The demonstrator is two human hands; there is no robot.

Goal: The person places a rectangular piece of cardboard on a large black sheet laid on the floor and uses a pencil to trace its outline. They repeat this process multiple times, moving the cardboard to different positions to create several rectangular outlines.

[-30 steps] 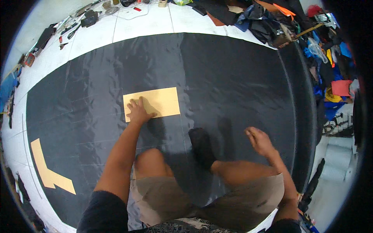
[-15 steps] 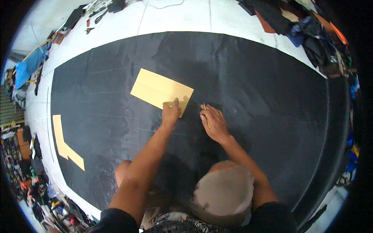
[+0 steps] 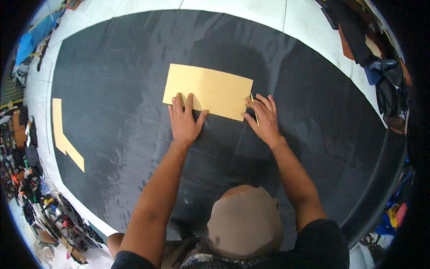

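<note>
Centrally, upper half of frame: one yellow rectangular card [image 3: 210, 87], flat on black sheeting [image 3: 322, 134]. Left hand [image 3: 184, 124]: fingers spread on its lower edge, gripping nothing. Right hand [image 3: 265, 122]: fingers bent round thin stick [image 3: 256, 119], at card's right edge.

Soft glare across black sheet [image 3: 322, 130]

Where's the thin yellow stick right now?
Head view, right of centre: the thin yellow stick is in the right hand, beside the right-hand edge of the rectangular yellow sheet.
</note>
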